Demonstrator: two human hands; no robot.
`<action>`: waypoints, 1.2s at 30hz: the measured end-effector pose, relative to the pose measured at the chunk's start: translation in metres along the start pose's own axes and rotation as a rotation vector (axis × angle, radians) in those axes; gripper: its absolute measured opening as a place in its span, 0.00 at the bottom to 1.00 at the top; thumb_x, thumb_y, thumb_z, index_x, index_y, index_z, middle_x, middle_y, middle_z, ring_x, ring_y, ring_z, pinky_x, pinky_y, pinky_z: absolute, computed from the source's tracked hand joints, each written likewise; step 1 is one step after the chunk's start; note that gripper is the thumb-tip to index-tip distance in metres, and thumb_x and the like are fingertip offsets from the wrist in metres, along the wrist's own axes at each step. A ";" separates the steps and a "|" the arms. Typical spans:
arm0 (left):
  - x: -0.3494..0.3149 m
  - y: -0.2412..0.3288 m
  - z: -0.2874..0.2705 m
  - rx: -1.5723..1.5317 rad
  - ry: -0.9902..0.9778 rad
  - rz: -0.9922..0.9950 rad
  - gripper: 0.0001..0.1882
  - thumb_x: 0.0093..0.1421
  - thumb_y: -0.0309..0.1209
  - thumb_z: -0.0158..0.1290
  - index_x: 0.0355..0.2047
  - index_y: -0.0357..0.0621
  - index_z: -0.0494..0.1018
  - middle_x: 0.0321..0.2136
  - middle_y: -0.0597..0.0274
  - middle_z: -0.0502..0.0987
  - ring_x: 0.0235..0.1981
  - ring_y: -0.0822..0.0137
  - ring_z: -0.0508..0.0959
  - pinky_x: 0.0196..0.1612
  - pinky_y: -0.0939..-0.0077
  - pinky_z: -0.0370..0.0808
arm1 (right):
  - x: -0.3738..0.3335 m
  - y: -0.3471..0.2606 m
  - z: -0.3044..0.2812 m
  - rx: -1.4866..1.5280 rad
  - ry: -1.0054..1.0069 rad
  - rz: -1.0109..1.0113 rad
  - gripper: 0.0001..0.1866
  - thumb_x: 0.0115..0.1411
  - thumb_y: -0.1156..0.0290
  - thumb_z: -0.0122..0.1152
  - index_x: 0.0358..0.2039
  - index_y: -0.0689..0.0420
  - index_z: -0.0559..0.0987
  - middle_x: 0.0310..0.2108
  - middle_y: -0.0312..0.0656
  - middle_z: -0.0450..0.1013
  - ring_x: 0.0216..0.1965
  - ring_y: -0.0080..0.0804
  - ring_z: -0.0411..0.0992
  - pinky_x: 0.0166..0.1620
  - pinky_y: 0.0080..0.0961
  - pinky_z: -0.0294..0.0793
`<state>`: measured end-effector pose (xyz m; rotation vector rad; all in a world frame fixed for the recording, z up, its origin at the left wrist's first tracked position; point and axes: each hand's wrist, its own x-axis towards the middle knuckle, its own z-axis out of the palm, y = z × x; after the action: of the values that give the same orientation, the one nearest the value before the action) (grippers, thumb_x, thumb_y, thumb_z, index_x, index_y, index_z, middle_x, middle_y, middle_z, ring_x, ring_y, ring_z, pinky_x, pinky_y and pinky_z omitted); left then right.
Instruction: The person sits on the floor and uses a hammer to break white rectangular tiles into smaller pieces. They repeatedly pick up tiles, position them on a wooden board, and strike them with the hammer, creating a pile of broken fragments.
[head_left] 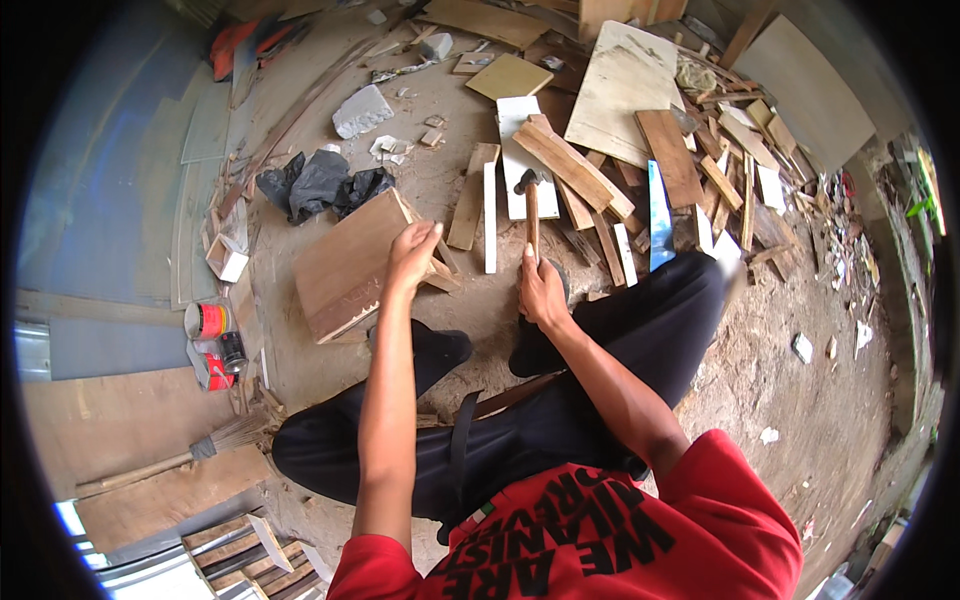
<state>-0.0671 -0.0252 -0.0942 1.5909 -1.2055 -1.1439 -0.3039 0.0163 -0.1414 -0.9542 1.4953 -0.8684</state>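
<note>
My right hand is closed round the wooden handle of a hammer. The hammer's dark head points away from me, over a white board. My left hand is closed at the right edge of a brown wooden box, which rests tilted on the ground in front of my left foot. Its fingertips are pressed together, and what they hold, if anything, is hidden. A black plastic bag lies crumpled just beyond the box.
Wood offcuts are heaped ahead and to the right, with a large pale panel among them. Red and black cans stand at the left, near a broom. A grey-white block sits farther off. Debris litters the dirt floor.
</note>
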 end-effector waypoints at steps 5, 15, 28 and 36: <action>-0.044 0.048 -0.037 0.204 -0.177 -0.086 0.21 0.67 0.41 0.55 0.53 0.37 0.74 0.46 0.57 0.80 0.51 0.68 0.77 0.53 0.74 0.72 | -0.012 -0.024 0.003 0.017 -0.004 -0.075 0.33 0.70 0.44 0.44 0.33 0.68 0.74 0.23 0.56 0.74 0.29 0.48 0.77 0.36 0.44 0.72; -0.081 0.195 -0.080 0.455 -0.111 0.418 0.37 0.68 0.44 0.53 0.69 0.40 0.54 0.54 0.52 0.73 0.49 0.65 0.76 0.51 0.70 0.73 | -0.064 -0.084 0.004 0.458 -0.010 -0.646 0.20 0.76 0.54 0.38 0.34 0.56 0.68 0.22 0.29 0.60 0.22 0.17 0.58 0.25 0.21 0.62; -0.090 0.254 0.049 0.181 -0.374 0.726 0.28 0.66 0.32 0.54 0.64 0.35 0.62 0.51 0.52 0.75 0.50 0.66 0.75 0.58 0.70 0.69 | -0.103 -0.138 -0.183 0.220 0.652 -0.749 0.15 0.72 0.61 0.51 0.44 0.61 0.75 0.22 0.27 0.64 0.21 0.11 0.59 0.22 0.16 0.59; -0.046 0.286 0.130 0.191 -0.610 0.710 0.23 0.66 0.32 0.54 0.59 0.37 0.68 0.46 0.57 0.78 0.51 0.67 0.75 0.56 0.72 0.68 | -0.051 0.109 -0.259 -0.664 0.811 -0.369 0.12 0.65 0.63 0.60 0.39 0.60 0.74 0.29 0.54 0.74 0.25 0.56 0.72 0.29 0.48 0.71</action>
<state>-0.2646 -0.0506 0.1526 0.7920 -2.1091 -1.0648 -0.5685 0.1125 -0.1882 -1.4931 2.4430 -1.1212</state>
